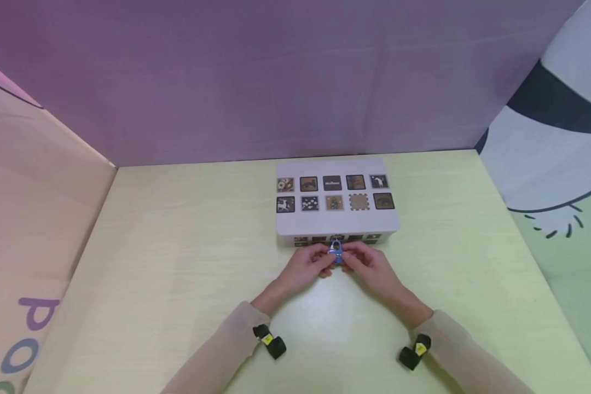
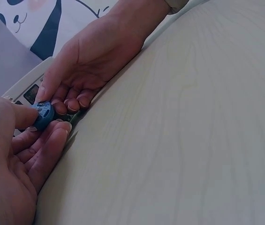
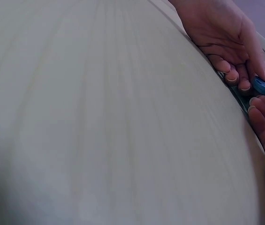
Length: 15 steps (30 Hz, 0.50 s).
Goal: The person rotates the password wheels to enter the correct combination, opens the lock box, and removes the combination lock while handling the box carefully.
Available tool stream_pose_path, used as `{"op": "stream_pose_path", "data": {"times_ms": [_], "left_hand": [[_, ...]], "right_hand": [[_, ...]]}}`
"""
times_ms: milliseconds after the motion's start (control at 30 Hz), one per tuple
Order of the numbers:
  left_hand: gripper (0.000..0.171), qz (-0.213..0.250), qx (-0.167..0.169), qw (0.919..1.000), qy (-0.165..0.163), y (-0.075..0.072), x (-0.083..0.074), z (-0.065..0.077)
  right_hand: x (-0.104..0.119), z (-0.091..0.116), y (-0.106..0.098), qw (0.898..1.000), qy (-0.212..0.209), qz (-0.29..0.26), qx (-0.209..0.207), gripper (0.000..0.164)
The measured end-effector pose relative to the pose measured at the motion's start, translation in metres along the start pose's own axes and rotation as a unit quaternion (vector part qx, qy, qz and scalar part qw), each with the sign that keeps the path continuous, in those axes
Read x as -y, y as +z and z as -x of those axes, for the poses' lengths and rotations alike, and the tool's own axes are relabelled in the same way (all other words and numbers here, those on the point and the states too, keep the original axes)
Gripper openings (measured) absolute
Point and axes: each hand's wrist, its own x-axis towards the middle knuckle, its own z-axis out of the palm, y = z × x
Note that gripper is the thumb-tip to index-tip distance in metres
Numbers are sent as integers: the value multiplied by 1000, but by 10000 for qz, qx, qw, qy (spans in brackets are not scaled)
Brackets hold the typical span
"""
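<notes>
A small blue combination padlock [image 1: 336,253] is held between both hands, right in front of a white box [image 1: 337,221] with small dark square pictures on its lid and front. My left hand [image 1: 302,267] pinches the padlock's left side with thumb and fingers. On the other side, the thumb and fingers of my right hand [image 1: 376,273] pinch it too. Its shackle points toward the box front in the head view. From the left wrist, the blue padlock body [image 2: 44,115] shows between the fingertips, low over the table. The right wrist view catches the padlock [image 3: 263,87] near its right edge.
The light wooden table [image 1: 187,235] runs back to a purple cloth wall [image 1: 256,82]. Printed panels stand on the left [image 1: 34,208] and right [image 1: 561,148]. Black wrist cameras [image 1: 276,346] are strapped over both sleeves.
</notes>
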Motion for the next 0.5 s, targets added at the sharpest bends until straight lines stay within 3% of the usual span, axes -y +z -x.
{"op": "stream_pose_path", "data": {"times_ms": [500], "left_hand": [[25, 88, 210, 9997, 101, -4, 3, 1]], "right_hand": [[-1, 0, 0, 10000, -21, 14, -11, 25]]}}
